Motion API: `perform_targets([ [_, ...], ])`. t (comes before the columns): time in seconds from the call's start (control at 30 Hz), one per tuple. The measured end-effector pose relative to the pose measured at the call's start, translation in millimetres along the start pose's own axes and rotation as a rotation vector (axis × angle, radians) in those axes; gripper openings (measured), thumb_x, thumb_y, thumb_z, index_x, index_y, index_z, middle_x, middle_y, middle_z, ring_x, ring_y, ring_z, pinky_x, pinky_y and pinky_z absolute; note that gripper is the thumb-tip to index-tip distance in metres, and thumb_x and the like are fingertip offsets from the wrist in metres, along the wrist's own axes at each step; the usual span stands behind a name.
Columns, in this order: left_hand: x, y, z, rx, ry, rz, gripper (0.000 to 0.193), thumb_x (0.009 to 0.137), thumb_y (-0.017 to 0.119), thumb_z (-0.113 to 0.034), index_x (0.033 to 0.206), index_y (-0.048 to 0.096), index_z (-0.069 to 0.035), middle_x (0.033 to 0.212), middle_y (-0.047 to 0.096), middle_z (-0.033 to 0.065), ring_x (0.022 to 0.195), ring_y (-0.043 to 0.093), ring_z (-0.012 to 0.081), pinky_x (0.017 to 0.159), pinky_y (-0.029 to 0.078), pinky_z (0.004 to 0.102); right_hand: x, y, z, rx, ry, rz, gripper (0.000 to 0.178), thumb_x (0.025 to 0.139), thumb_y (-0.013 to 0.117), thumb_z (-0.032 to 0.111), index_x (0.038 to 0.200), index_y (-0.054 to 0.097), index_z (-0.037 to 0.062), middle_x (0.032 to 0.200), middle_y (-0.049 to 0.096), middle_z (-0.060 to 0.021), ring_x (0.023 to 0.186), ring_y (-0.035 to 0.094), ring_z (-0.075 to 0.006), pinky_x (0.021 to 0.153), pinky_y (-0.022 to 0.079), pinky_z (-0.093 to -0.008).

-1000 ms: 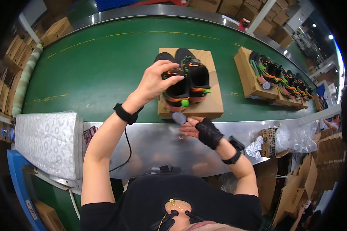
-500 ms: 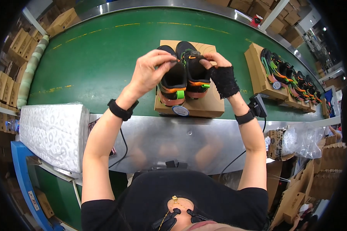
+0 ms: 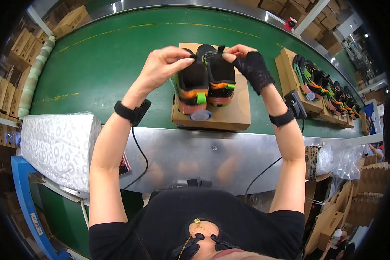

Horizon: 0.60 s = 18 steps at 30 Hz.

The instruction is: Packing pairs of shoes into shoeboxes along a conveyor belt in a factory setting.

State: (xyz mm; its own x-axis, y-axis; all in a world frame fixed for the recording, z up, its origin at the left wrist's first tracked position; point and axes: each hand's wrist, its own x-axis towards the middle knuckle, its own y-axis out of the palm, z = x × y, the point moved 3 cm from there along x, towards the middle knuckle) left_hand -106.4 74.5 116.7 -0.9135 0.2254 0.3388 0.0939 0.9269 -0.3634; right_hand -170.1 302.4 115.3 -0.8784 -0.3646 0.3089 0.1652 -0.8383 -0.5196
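A pair of black sneakers with orange and green trim rests side by side on a brown shoebox (image 3: 242, 113), heels toward me. My left hand (image 3: 165, 65) pinches the black tongue tab of the left sneaker (image 3: 194, 92). My right hand (image 3: 247, 63), in a black fingerless glove, grips the tongue tab of the right sneaker (image 3: 221, 86) between thumb and fingers; the end of that tab sticks up above the fingertips. Below the left heel hangs a round pale tag (image 3: 200, 115), blurred. The toes are partly hidden by the tongues.
The box sits on a green conveyor belt (image 3: 117, 56) beside a steel ledge (image 3: 195, 151). More sneakers on boxes (image 3: 310, 93) stand at right. A patterned white stack of sheets (image 3: 58, 151) lies left; clear plastic bags (image 3: 340, 158) are at lower right. Cables trail from both wrist straps.
Both hands have moved slightly up and away from me, the left also leftward. The right tongue tab now stands up at my fingers. The sneakers and box have shifted slightly left.
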Motion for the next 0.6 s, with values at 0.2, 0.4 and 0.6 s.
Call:
perform_targets([
  [0.2,-78,-7,102,-0.007,-0.618,-0.269,0.054,0.085,0.044,-0.048,0.117,0.048,-0.004,0.101,0.054,0.0103,0.086,0.054,0.0176,0.068,0.046,0.0298,-48,12,72,-0.464,-0.238,-0.141,0.043,0.072,0.063,0.027,0.107,0.048,0.0095,0.077,0.06,-0.0164,0.074,0.059,-0.0308,0.066,0.047,-0.0372],
  [0.4,-87,58,119,-0.294,-0.791,-0.036,0.065,0.086,0.028,-0.058,0.106,0.054,-0.002,0.085,0.059,0.0063,0.072,0.055,0.0131,0.059,0.045,0.0285,-30,53,39,-0.581,-0.024,0.309,0.054,0.069,0.064,0.017,0.117,0.043,0.0058,0.091,0.059,-0.0221,0.086,0.058,-0.0354,0.074,0.046,-0.0392],
  [0.6,-87,38,103,-0.359,-0.467,-0.261,0.045,0.084,0.052,-0.043,0.095,0.055,0.001,0.073,0.057,0.0042,0.056,0.051,0.0077,0.045,0.039,0.0213,-63,28,47,-0.409,-0.203,0.233,0.045,0.073,0.057,0.011,0.117,0.045,0.0094,0.091,0.058,-0.0235,0.09,0.056,-0.0326,0.077,0.045,-0.0381],
])
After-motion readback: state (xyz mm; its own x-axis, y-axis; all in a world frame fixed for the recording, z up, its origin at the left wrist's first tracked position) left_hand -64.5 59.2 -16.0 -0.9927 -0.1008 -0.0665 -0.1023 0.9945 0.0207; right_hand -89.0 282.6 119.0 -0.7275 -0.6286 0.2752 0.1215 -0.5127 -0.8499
